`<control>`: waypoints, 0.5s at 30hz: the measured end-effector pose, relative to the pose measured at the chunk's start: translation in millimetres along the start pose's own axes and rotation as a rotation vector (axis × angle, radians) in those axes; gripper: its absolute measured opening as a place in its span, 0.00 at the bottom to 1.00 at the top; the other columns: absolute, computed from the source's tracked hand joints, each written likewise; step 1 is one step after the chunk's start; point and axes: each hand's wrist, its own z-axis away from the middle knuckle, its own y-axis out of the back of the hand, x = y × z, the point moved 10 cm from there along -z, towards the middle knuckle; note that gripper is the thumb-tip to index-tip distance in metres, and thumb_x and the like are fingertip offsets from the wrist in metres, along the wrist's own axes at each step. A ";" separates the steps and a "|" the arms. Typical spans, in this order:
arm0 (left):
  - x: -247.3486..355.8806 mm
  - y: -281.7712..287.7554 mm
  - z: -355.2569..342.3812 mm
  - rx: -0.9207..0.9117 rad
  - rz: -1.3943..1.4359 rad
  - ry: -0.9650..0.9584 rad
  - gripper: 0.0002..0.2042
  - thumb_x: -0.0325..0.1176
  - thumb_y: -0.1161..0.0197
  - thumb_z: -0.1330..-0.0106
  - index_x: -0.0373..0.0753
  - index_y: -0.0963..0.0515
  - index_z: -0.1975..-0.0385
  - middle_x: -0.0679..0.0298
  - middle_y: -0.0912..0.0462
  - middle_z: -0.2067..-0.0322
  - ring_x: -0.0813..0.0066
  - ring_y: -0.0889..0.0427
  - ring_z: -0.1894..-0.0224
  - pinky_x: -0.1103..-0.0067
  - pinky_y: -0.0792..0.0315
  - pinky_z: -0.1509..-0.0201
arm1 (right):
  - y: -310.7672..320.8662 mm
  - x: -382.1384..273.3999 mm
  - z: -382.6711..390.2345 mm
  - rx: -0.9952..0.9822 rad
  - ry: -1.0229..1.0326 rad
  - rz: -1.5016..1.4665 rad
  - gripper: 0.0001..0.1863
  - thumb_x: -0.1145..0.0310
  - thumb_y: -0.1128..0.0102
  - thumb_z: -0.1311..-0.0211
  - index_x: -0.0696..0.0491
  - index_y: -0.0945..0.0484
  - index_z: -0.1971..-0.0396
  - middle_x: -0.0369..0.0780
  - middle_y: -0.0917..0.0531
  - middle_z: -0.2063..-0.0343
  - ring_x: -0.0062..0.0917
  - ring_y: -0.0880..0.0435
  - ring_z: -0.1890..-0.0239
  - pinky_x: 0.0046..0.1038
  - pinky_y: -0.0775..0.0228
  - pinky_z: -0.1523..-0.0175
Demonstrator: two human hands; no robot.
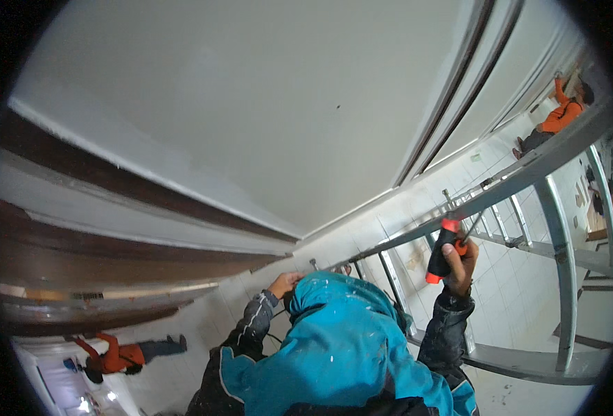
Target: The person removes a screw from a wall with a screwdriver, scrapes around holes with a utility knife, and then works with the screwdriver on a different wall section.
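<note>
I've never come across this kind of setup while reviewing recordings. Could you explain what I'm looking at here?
There's no machine: this is a person in a blue-and-black jacket, working bare-handed. The single picture comes from a wide fisheye camera on their head, looking down, so straight edges bend and the corners go black.

The right hand grips a black tool with orange ends; a thin shaft beside it may belong to a second tool. The left hand is near the jacket's front; whether it holds anything is hidden.

Around them are a metal ladder, a large pale panel and a tiled floor. Two other people in orange tops appear, at lower left and upper right.
</note>
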 end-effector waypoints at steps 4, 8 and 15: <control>-26.2 6.8 27.6 0.333 0.226 0.012 0.12 0.31 0.36 0.39 0.37 0.23 0.57 0.65 0.18 0.60 0.77 0.21 0.61 0.79 0.27 0.55 | -16.6 -0.8 -5.8 -0.139 -0.029 0.088 0.12 0.67 0.34 0.45 0.58 0.24 0.65 0.31 0.25 0.77 0.12 0.31 0.76 0.17 0.38 0.70; -5.1 0.1 59.3 0.612 -0.057 0.066 0.11 0.37 0.42 0.34 0.36 0.22 0.61 0.64 0.16 0.68 0.76 0.20 0.67 0.78 0.26 0.60 | -25.7 10.7 -4.5 -0.229 -0.078 0.247 0.12 0.67 0.34 0.45 0.58 0.23 0.65 0.31 0.25 0.77 0.12 0.31 0.75 0.17 0.38 0.69; 7.0 -43.7 82.8 0.426 -0.369 -0.292 0.11 0.38 0.42 0.34 0.36 0.21 0.64 0.62 0.16 0.70 0.72 0.19 0.68 0.75 0.25 0.58 | -24.6 10.5 -8.7 -0.197 -0.072 0.301 0.12 0.66 0.36 0.45 0.58 0.24 0.68 0.31 0.26 0.78 0.13 0.31 0.75 0.19 0.39 0.70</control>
